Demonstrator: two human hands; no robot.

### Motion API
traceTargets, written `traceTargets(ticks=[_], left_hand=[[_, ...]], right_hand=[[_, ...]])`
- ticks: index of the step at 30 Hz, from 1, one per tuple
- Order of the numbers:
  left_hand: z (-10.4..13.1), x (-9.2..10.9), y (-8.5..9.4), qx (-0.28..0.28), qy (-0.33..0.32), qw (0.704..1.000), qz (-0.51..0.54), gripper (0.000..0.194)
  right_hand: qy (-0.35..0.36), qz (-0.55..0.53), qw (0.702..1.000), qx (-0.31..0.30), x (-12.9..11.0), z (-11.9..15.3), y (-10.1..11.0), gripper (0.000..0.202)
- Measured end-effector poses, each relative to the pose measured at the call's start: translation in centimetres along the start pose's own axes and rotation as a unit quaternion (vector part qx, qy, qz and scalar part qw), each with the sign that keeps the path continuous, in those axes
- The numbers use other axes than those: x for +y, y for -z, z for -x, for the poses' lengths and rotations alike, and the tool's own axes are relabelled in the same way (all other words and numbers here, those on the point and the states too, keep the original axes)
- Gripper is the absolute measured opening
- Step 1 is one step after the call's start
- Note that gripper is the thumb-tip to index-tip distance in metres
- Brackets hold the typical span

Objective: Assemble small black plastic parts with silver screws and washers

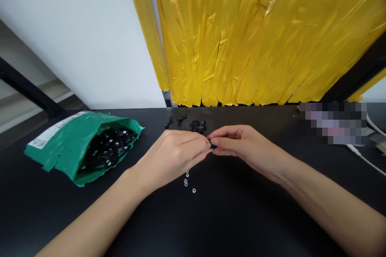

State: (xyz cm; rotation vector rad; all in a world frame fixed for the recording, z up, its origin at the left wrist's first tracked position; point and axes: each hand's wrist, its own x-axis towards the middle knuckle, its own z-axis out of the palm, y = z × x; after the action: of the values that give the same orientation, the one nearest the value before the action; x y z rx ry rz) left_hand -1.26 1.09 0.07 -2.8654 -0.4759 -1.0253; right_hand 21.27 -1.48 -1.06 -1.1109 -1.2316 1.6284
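Head view. Landmark: green bag [57, 148].

Item: small black piece [214, 146], one, well to the right of the bag, above the tabletop [247, 213]. Right hand [238, 140]: grip clamped on the piece between thumb and fingers. Left hand [177, 146]: fingers gathered, tips at the piece; thumb hidden, so whether this grip is clamped cannot be told. Handling, as judged: light, stiff, probably smooth and apt to slip; best pinched by its edges.

Container: the bag itself, soft-looking, lying with its torn mouth open, well stocked with black parts [110, 150] bearing pale discs.

Loose stock, right of the bag: cluster of black pieces [198, 125], beyond the hands; pale rings [185, 182], nearer the wearer.
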Motion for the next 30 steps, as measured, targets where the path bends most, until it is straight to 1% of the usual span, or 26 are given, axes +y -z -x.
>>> traceTargets(ticks=[5,9,13,18,22,30], left_hand=[[0.05,-0.06,-0.06,-0.006,0.003,1.0,0.0,0.018],[0.05,0.08,-0.2,0.01,-0.007,1.0,0.006,0.018],[-0.05,0.08,-0.28,0.016,-0.007,1.0,0.016,0.017],[-0.09,-0.14,-0.16,0.028,-0.003,0.999,0.021,0.015],[-0.07,-0.18,-0.06,0.029,-0.004,0.999,0.024,0.015],[-0.26,0.07,-0.04,0.039,-0.015,0.999,0.022,0.018]], right_hand=[[-0.005,0.002,1.0,0.0,-0.12,0.18,0.01,0.023],[-0.029,-0.025,0.999,-0.008,-0.18,0.23,-0.06,0.026],[-0.03,-0.047,0.998,-0.01,-0.13,0.26,-0.19,0.025],[-0.015,-0.044,0.999,-0.022,-0.22,0.27,-0.31,0.019],[-0.009,-0.037,0.999,-0.01,-0.35,0.34,-0.37,0.016],[-0.019,-0.063,0.998,-0.016,-0.24,0.29,-0.58,0.022]])
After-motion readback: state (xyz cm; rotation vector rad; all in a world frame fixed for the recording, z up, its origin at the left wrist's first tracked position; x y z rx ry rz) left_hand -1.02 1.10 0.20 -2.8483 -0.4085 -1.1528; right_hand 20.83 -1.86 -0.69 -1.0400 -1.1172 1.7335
